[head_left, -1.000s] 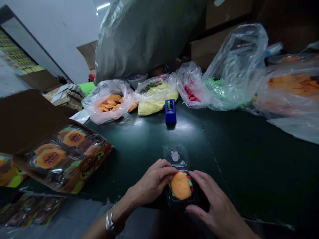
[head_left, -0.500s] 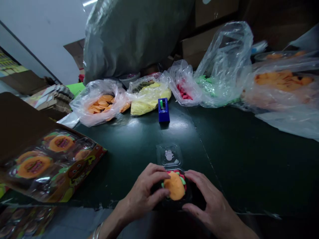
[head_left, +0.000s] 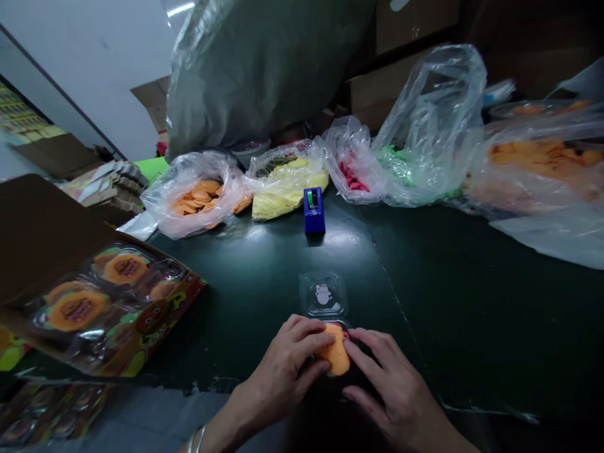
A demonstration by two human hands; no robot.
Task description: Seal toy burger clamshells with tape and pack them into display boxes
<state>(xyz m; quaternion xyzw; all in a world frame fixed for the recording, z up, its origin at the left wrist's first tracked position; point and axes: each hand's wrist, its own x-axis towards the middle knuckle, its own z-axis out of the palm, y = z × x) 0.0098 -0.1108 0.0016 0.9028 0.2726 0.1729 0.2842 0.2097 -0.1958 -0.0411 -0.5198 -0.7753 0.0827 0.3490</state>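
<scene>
An orange toy burger bun with red and green pieces at its edge lies in the dark base of a small plastic clamshell box near the table's front edge. The box's clear lid is folded back, with a pale sticker on it. My left hand has its fingers and thumb closed on the bun's left side. My right hand curves round the box's right side, its index fingertip at the bun's edge. Both hands hide most of the base.
A blue tape dispenser stands mid-table. Behind it are plastic bags of orange pieces, yellow pieces, red pieces and green pieces. An open carton of packed toy burgers sits left. More orange pieces lie right.
My left fingers have moved further over the bun. My right fingers have come inward to its right edge, covering more of the red and green pieces. The view has shifted slightly.
</scene>
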